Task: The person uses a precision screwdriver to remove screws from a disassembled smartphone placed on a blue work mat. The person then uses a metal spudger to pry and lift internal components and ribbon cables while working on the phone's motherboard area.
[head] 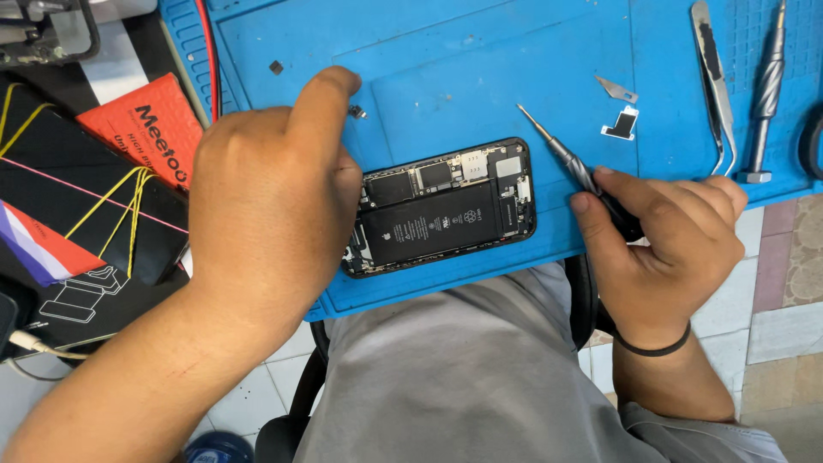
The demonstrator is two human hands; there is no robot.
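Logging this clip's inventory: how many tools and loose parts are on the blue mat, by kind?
Opened phone: 1
Screwdrivers: 2, one in the right hand at, one lying at
Tweezers: 1
Loose small parts: 4, at
Total: 8

**Bare forearms, grey clothes, one black band**

Both arms are bare from the elbow down, with no gloves, rings or watch. The left hand point(270, 206) is broad-backed, its knuckles rounded and its nails cut short; a thin reddish scratch runs along the left forearm. The right hand point(664, 244) shows short, plain nails too. Around the right wrist sits a thin black band point(656, 347) (smooth, like a hair tie or rubber loop), snug against the arm. The lap is covered by plain grey cloth point(463, 377), lightly creased, without pattern or print, and a fold of the same grey shows under the right forearm.
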